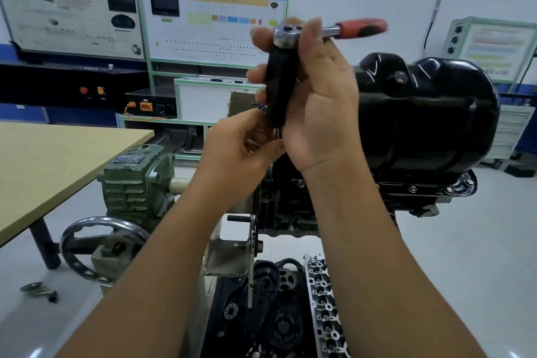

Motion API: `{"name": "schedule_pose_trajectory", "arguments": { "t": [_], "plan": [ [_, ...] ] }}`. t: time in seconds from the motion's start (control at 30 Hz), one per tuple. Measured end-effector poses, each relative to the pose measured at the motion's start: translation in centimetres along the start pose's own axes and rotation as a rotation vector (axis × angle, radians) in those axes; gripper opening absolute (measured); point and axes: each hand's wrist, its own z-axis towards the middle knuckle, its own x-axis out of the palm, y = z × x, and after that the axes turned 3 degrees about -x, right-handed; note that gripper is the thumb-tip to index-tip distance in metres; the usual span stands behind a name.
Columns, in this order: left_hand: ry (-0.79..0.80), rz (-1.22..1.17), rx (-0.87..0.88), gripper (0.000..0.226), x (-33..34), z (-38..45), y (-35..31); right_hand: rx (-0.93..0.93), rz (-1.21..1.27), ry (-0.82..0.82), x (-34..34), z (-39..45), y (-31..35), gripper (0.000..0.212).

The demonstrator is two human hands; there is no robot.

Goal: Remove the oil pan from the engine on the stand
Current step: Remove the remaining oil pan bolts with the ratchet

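A person's right hand wraps its grip around a ratchet wrench and long black socket, while the left hand pinches at the socket's lower end. The black oil pan sits bolted atop the inverted engine, just right. Seating the socket squarely should prevent rounding the flange bolts.

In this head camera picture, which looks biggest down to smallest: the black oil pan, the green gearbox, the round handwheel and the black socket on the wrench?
1. oil pan
2. gearbox and handwheel: look about alike, so unranked
3. socket: smallest, even though it sits nearest the camera
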Motion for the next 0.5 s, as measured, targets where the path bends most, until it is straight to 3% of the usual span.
{"name": "schedule_pose_trajectory", "arguments": {
  "t": [0.23, 0.27, 0.4, 0.5],
  "plan": [
    [-0.041, 0.018, -0.026, 0.015, 0.25, 0.09, 0.15, -0.112, -0.085, 0.010, 0.68, -0.24, -0.67, 0.014],
    [-0.031, 0.020, -0.030, 0.013, 0.17, 0.09, 0.16, -0.106, -0.074, 0.009, 0.75, -0.20, -0.62, 0.007],
    [0.073, 0.075, -0.036, 0.008, -0.14, -0.04, 0.23, -0.048, -0.014, -0.065, 0.23, 0.11, -0.24, 0.018],
    [-0.009, 0.135, -0.031, 0.015, 0.17, -0.09, 0.01, -0.071, -0.011, -0.063, -0.04, 0.09, 0.08, 0.011]
  ]
}}
